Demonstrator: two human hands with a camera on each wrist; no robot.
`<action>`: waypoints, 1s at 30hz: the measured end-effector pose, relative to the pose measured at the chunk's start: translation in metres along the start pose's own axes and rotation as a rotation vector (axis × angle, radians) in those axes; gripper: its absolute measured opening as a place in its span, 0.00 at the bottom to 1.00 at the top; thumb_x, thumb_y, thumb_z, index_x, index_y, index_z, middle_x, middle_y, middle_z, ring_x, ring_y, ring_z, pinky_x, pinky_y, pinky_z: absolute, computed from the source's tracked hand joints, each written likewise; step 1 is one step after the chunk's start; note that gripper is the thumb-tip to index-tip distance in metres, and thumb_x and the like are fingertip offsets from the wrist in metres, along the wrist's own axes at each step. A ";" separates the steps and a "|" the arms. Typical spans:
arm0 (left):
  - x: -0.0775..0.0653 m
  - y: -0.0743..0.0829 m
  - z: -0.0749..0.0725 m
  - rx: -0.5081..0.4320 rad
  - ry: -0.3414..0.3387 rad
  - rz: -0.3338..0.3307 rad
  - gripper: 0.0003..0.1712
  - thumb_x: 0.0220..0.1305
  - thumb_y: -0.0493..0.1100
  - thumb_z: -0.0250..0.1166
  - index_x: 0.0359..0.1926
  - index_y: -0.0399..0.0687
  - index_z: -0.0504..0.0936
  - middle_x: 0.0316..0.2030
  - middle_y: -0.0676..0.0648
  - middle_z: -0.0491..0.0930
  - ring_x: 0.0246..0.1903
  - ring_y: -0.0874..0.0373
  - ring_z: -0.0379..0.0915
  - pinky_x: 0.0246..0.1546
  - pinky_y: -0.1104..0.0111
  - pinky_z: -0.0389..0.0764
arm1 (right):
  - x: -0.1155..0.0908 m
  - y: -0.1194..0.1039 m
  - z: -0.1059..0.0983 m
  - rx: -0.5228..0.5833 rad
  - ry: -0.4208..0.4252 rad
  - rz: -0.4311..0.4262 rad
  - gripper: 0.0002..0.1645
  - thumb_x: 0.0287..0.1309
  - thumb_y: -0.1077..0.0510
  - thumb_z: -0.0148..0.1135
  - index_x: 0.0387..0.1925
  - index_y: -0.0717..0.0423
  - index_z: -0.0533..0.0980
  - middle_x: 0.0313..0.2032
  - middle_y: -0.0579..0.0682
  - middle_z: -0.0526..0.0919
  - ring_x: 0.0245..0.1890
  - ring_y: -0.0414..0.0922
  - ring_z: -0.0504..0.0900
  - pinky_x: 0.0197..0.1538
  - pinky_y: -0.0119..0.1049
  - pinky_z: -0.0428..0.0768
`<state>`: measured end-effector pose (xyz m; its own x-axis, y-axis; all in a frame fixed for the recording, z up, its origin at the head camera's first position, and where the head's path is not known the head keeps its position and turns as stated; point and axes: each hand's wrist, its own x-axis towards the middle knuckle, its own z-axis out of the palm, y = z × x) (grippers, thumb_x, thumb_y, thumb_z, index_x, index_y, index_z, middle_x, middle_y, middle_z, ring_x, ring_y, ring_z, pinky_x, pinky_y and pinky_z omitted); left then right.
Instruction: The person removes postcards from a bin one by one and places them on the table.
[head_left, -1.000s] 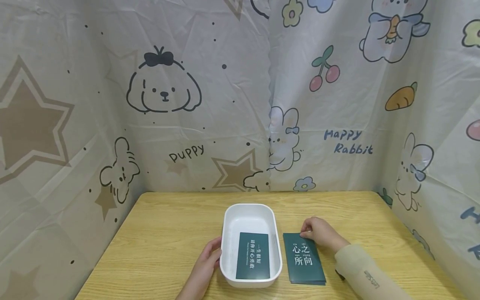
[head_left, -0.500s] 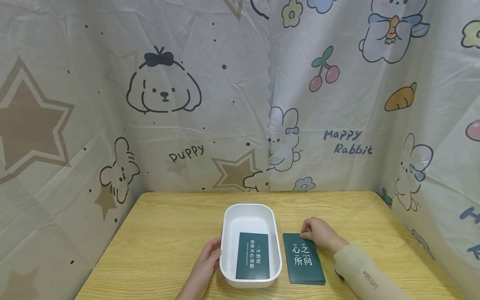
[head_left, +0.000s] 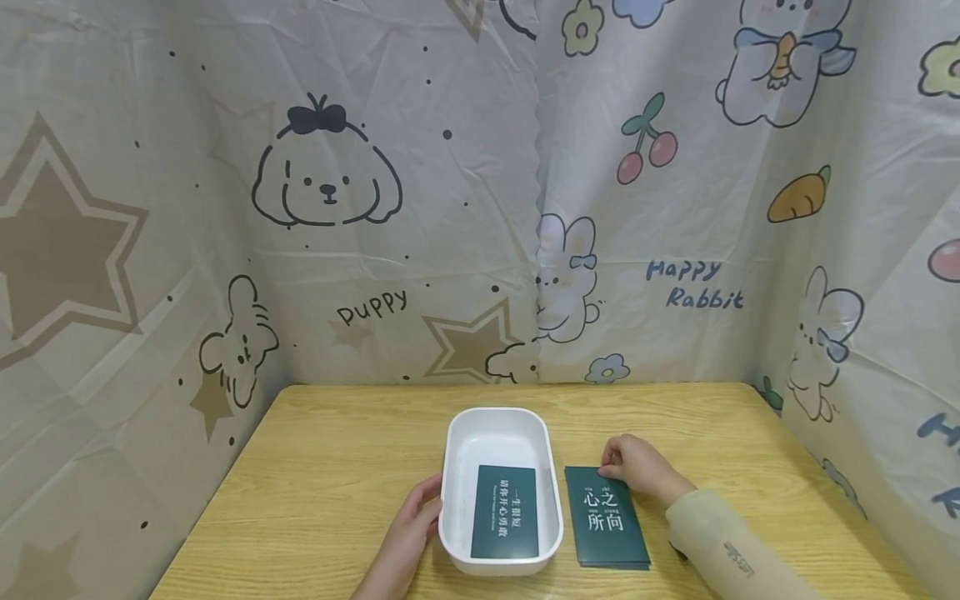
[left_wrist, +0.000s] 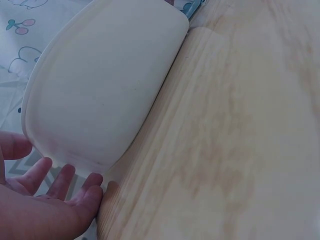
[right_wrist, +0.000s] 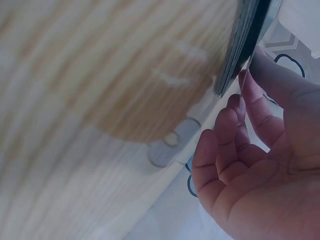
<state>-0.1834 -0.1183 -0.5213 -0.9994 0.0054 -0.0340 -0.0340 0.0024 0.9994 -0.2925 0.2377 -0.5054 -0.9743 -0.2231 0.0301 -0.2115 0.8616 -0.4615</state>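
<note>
A: What was clamped by the right hand (head_left: 643,467)?
B: The top card (head_left: 607,543), pinched by its far edge near the right corner. Thumb and fingers were set on opposite faces, per right wrist view.
A: Why there?
B: Probably so one sheet could be parted; the card stack (right_wrist: 234,47) beneath was left lying flat.
A: Left hand (head_left: 405,527)?
B: Not clamped. Fingertips were rested, loosely spread, against the white tray (head_left: 501,568), on its outer left wall. Likely so sliding was prevented.
A: Layout?
B: The tray was set roughly midway between the left and right edges of the tabletop (head_left: 330,475), long sides pointed at the far edge. The stack was placed just beside it, toward the right edge, not touching; a short reach was presumably wanted. The near edge was not shown.
A: Tray contents?
B: A green card (head_left: 505,512) was laid at the near end, print turned sideways. Whether more were hidden under it could not be told.
A: Surroundings?
B: Printed cloth (head_left: 450,217) was hung beyond the far edge and along both sides.
</note>
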 end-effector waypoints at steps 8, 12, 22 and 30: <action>-0.001 0.001 0.000 0.006 0.000 -0.004 0.28 0.70 0.46 0.51 0.67 0.40 0.64 0.65 0.33 0.65 0.61 0.45 0.63 0.61 0.49 0.70 | 0.001 0.002 0.001 -0.002 0.001 0.011 0.09 0.50 0.56 0.69 0.25 0.51 0.74 0.24 0.47 0.73 0.26 0.43 0.70 0.31 0.38 0.73; -0.001 0.001 0.000 0.006 0.001 -0.008 0.27 0.70 0.46 0.50 0.67 0.40 0.64 0.66 0.33 0.65 0.61 0.45 0.63 0.61 0.48 0.70 | 0.001 0.002 0.001 -0.001 0.003 0.014 0.10 0.50 0.56 0.69 0.26 0.51 0.74 0.24 0.47 0.73 0.26 0.43 0.70 0.31 0.38 0.73; -0.001 0.002 0.001 0.021 0.009 -0.016 0.27 0.70 0.46 0.50 0.67 0.41 0.64 0.65 0.33 0.65 0.60 0.45 0.64 0.61 0.48 0.70 | -0.001 -0.001 -0.001 -0.006 0.010 0.012 0.10 0.50 0.57 0.69 0.27 0.52 0.74 0.27 0.49 0.72 0.28 0.44 0.70 0.33 0.39 0.73; -0.002 0.003 0.001 0.013 0.008 -0.006 0.27 0.70 0.45 0.50 0.67 0.40 0.64 0.65 0.33 0.66 0.60 0.45 0.64 0.61 0.48 0.70 | -0.001 -0.001 0.001 -0.001 0.009 0.018 0.09 0.50 0.57 0.69 0.26 0.52 0.74 0.25 0.48 0.72 0.28 0.44 0.70 0.32 0.39 0.72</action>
<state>-0.1816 -0.1176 -0.5186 -0.9992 -0.0023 -0.0402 -0.0402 0.0156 0.9991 -0.2915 0.2367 -0.5056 -0.9787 -0.2032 0.0296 -0.1937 0.8660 -0.4609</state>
